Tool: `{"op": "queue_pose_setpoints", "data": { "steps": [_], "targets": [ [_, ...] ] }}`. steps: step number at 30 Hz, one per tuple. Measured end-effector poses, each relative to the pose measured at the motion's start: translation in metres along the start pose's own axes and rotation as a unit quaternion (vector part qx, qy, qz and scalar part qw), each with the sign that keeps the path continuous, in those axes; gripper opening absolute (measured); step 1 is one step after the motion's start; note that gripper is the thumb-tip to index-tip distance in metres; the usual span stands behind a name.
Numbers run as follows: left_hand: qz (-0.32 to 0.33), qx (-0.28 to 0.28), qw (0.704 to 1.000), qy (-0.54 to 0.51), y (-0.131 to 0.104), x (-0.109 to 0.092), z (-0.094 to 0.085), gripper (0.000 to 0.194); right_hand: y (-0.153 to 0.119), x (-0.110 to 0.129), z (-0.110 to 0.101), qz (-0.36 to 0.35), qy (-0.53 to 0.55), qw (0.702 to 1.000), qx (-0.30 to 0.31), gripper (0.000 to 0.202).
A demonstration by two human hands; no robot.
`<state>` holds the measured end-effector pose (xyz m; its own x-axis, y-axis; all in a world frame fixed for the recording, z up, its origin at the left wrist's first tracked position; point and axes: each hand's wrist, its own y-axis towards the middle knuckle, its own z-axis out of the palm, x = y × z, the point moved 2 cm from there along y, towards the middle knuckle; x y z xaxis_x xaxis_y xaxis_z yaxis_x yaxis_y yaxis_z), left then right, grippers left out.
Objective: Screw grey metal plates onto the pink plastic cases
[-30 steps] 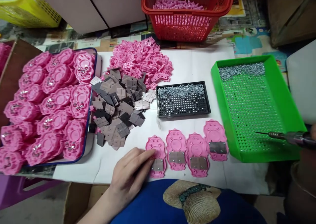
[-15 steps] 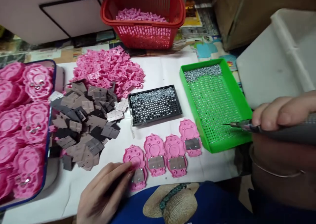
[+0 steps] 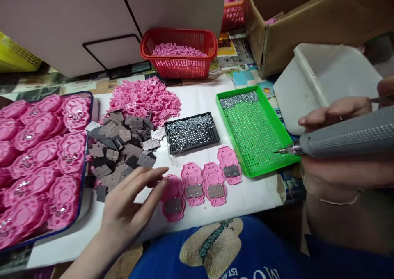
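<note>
Four lobed pink plastic casings (image 3: 214, 173) lay in a row at lower centre of the frame, the rightmost set higher, each bearing a flat grey rectangular plate (image 3: 216, 191) across its lower half. The left hand (image 3: 131, 205), at lower left of centre, held nothing, thumb and forefinger parted beside the leftmost casing; whether the thumb touched its edge could not be told. The right hand (image 3: 338, 169), at right, was closed around a grey electric screwdriver (image 3: 341, 133), its thin bit (image 3: 280, 151) over the lower part of the green tray (image 3: 275, 122); contact with the screws (image 3: 240, 99) there could not be judged. Hazards: a stray brush of the thumb might have skewed the casing, which nothing visible fixed to the smooth white sheet (image 3: 197, 96); a bit carried too low could have snagged the perforated bed and scattered screws. Materials: thin matte sheets in the angular heap of plates (image 3: 123, 143); knobbly pink parts (image 3: 144, 100) above; a rigid, pierced black tray (image 3: 195, 146) at centre.
</note>
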<state>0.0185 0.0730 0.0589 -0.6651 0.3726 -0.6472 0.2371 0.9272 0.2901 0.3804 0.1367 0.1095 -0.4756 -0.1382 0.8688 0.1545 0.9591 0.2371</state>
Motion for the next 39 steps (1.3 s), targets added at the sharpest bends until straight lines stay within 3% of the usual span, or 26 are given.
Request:
{"op": "queue_pose_setpoints", "data": {
  "steps": [2, 5, 8, 11, 15, 17, 26, 36, 39],
  "targets": [
    [0.044, 0.007, 0.999, 0.022, 0.019, -0.002, 0.002, 0.021, 0.012, -0.003, 0.001, -0.051, 0.172, 0.98, -0.087, 0.04],
    [0.089, 0.021, 0.994, 0.059, 0.046, -0.001, 0.009, 0.018, 0.04, -0.013, 0.025, 0.002, 0.149, 0.989, 0.005, 0.02],
    [0.109, 0.046, 0.985, 0.122, 0.069, 0.003, 0.018, 0.022, 0.067, -0.018, 0.051, -0.009, 0.04, 0.996, 0.078, 0.02],
    [0.1, 0.069, 0.975, 0.189, 0.087, 0.007, 0.026, 0.025, 0.089, -0.02, 0.075, -0.047, -0.08, 0.984, 0.151, 0.013],
    [0.062, 0.078, 0.965, 0.242, 0.104, 0.015, 0.032, 0.026, 0.107, -0.031, 0.101, -0.123, -0.344, 0.904, 0.223, 0.021],
    [0.044, 0.076, 0.965, 0.247, 0.109, 0.019, 0.032, 0.025, 0.111, -0.039, 0.109, -0.128, -0.384, 0.884, 0.233, 0.022],
    [0.019, 0.117, 0.96, 0.252, 0.125, 0.025, 0.041, 0.024, 0.119, -0.061, 0.12, -0.111, -0.396, 0.879, 0.241, 0.018],
    [0.026, 0.171, 0.944, 0.281, 0.14, 0.021, 0.061, 0.024, 0.116, -0.06, 0.121, -0.124, -0.428, 0.862, 0.24, 0.023],
    [0.023, 0.161, 0.947, 0.275, 0.141, 0.024, 0.064, 0.026, 0.115, -0.063, 0.122, -0.117, -0.44, 0.856, 0.243, 0.024]
  ]
}}
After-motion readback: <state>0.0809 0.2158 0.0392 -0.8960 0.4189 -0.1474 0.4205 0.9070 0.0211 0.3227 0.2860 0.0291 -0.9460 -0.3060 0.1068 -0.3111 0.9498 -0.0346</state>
